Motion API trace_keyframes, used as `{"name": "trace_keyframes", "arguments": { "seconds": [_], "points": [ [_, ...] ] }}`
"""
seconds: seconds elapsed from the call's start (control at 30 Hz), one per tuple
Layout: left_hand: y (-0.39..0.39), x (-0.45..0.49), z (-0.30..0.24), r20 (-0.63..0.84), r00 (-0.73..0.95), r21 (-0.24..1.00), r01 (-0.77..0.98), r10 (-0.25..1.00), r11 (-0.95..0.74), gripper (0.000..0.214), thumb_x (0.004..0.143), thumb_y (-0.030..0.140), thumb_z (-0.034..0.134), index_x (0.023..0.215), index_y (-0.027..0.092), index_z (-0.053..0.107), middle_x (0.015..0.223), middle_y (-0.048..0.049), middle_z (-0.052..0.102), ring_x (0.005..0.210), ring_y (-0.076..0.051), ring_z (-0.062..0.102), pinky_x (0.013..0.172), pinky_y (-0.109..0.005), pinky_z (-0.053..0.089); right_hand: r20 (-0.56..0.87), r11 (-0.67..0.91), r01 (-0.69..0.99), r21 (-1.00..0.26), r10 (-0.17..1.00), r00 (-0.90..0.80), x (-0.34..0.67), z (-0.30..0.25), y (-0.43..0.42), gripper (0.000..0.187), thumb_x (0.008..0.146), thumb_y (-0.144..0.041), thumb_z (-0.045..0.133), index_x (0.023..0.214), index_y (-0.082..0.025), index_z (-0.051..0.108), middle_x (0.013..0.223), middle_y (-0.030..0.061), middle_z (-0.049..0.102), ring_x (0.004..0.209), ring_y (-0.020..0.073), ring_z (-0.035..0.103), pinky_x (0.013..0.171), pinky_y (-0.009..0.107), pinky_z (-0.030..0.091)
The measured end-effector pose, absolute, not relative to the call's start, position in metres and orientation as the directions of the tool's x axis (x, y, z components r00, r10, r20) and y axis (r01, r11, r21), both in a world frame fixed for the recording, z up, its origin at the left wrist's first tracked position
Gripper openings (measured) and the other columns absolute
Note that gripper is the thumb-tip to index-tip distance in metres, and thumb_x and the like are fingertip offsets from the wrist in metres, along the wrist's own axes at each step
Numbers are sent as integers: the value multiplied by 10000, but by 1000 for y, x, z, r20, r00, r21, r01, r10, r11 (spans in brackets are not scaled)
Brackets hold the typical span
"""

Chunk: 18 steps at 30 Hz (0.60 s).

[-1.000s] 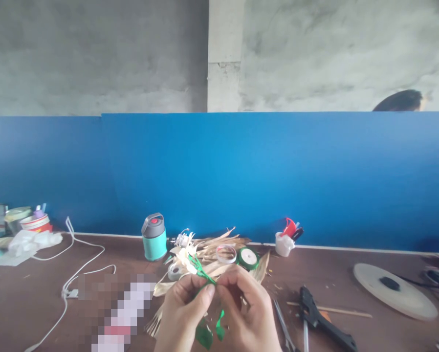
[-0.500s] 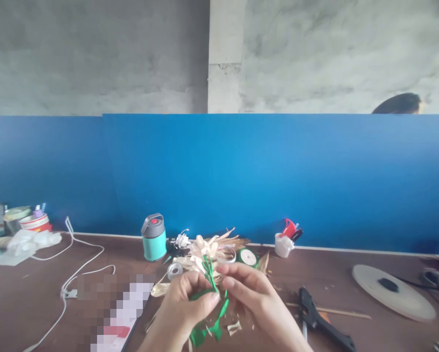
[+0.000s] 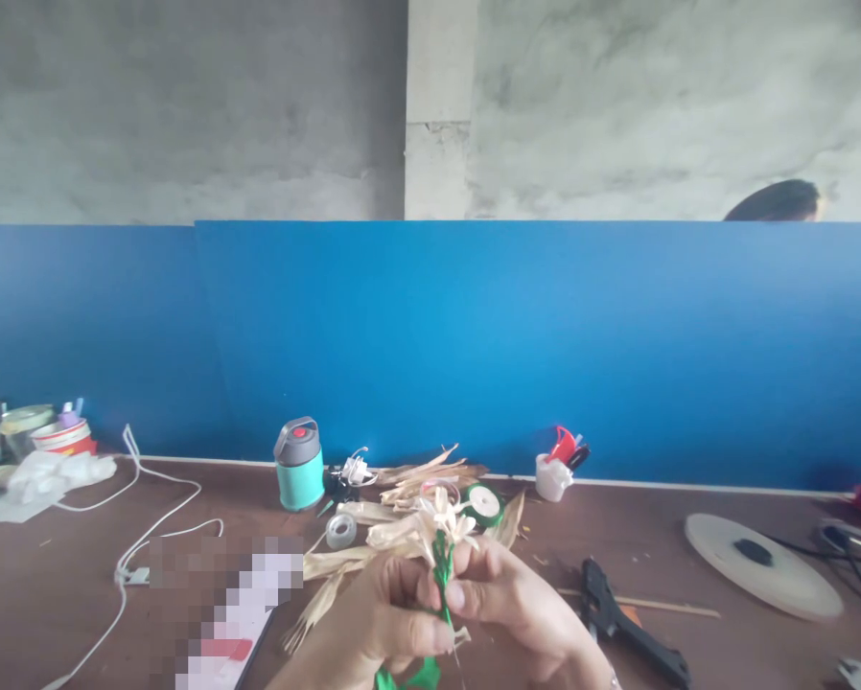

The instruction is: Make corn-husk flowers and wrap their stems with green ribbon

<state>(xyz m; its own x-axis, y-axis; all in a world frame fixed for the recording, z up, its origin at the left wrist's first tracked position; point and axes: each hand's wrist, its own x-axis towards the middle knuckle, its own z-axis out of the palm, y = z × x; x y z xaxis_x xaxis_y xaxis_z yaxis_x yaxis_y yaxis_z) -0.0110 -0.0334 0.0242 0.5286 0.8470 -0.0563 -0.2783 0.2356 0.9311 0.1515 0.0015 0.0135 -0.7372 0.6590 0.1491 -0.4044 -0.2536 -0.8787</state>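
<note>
My left hand (image 3: 391, 623) and my right hand (image 3: 517, 609) meet low in the middle of the view, both pinched on the green stem of a small straw flower (image 3: 446, 522). Its pale petals stand upright just above my fingers. Green ribbon (image 3: 408, 677) hangs below my left thumb at the frame's bottom edge. Loose dry husk strips (image 3: 416, 474) lie on the brown table (image 3: 63, 613) right behind the flower.
A teal flask (image 3: 299, 465), tape rolls (image 3: 340, 530), a green ribbon spool (image 3: 483, 502), a white cup with pens (image 3: 554, 474), a black glue gun (image 3: 621, 623), a white disc (image 3: 761, 565) and a white cable (image 3: 150, 537) lie around. A blue board (image 3: 474, 345) backs the table; another person's hair (image 3: 772, 201) shows behind it.
The flower has swung from leaning left to standing upright and shifted right. My hands have dropped lower and closed tighter around the stem.
</note>
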Motion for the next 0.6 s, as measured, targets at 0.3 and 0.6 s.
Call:
{"name": "trace_keyframes", "arguments": {
  "seconds": [0.3,0.6],
  "points": [
    [-40,-7,16,-4,489,833,-481,872,274,175,565,230,829,624,159,680,362,99,403,312,-8,195,356,-202,83,166,-268,-451,-851,678,-716,151,21,-8,265,683,-335,816,712,-95,706,643,31,605,589,114,544,572,228,417],
    [-34,-8,19,-67,352,936,-302,934,182,163,551,175,737,559,176,574,372,99,438,337,-25,245,394,-202,151,135,-208,-390,-897,711,-690,152,16,-1,304,674,-374,821,693,-102,689,633,5,561,567,92,493,542,207,389]
  ]
}}
